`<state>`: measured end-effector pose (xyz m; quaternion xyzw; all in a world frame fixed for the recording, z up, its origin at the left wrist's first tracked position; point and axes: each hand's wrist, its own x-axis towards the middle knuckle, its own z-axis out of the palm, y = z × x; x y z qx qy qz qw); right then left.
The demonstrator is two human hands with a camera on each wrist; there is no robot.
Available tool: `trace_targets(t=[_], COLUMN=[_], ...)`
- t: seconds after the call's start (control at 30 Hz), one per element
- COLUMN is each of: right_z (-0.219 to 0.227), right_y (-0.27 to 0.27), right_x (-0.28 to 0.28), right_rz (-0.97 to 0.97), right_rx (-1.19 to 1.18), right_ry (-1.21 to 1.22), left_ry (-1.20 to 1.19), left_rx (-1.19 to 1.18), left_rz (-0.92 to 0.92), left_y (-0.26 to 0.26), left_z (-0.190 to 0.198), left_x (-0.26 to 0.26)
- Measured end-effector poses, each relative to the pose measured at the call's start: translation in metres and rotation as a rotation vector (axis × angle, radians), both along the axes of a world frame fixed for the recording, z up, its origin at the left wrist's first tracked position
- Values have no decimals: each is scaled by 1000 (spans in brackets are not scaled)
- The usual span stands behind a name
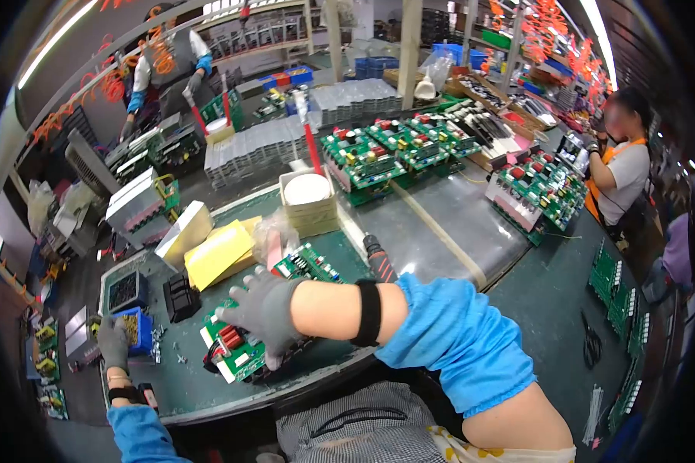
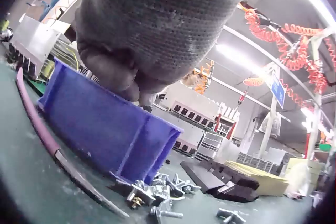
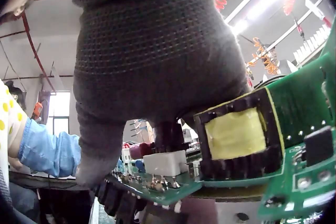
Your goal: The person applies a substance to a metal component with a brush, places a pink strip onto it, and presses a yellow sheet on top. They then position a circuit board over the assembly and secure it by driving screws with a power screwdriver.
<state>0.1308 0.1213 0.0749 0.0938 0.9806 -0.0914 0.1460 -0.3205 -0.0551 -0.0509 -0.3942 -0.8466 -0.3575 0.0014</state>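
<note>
My gloved left hand is at the blue bin, which holds small brass-coloured parts. In the left wrist view its fingers bend down over the rim of the blue bin, and the fingertips are hidden behind the wall. My gloved right hand lies spread over a green circuit board with red components. Its fingers reach across the board, with the thumb down at the near edge. The right wrist view shows a yellow-topped transformer and a white block beneath that hand.
Loose screws with clamps lie beside the bin, near a black plastic part and a pink-handled tool. Yellow sheets, a white-topped container and a power screwdriver lie farther back. Finished-looking boards line the conveyor.
</note>
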Motion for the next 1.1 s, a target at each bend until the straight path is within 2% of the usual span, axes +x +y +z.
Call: trace_targets(t=[0.03,0.07,0.1,0.13,0.17,0.2,0.27,0.33,0.4,0.47,0.5,0.57,0.6,0.63,0.7,0.8,0.87,0.93,1.03,1.1], right_z=[0,0,0,1,1,3,15,18,0,-27,-44,-60,-64,-68,-74,-68,-71,-71,-73,-80], right_y=[0,-1,1,5,11,19,37,62,100,123,122,102,93,86,75,74,71,74,74,73], right_x=[3,8,13,19,29,40,69,104,142,183,197,203,202,203,202,194,200,199,190,186], right_rz=[-2,-4,10,23,37,47,13,-134,-320,-300,-250,-158,-99,-40,20,4,-181,-100,-22,18], right_rx=[24,39,32,23,5,-11,54,98,279,439,443,456,472,480,469,344,238,259,213,260], right_ry=[49,97,166,230,328,427,508,548,451,302,276,178,208,243,284,444,496,489,487,459], left_ry=[-10,142,178,-31,43,-195,-346,-442,-563,-707,-799,-1071,-1202,-1303,-1382,-1270,-221,-1326,-1420,-1416], left_rx=[-12,30,44,106,182,321,502,601,716,826,896,994,1029,1057,1098,951,369,1018,949,1000], left_rz=[3,42,75,87,78,-46,27,30,35,54,86,-131,-237,-122,-246,-319,-299,-99,86,44], left_y=[1,4,3,3,4,-1,-4,-14,-18,-24,-26,-31,-39,-32,-27,-21,-18,-6,0,1], left_z=[8,4,-6,-3,4,0,8,8,11,14,14,4,0,16,9,-10,2,34,31,27], left_x=[10,9,-1,3,18,14,40,51,63,76,78,72,71,92,95,75,82,85,54,56])
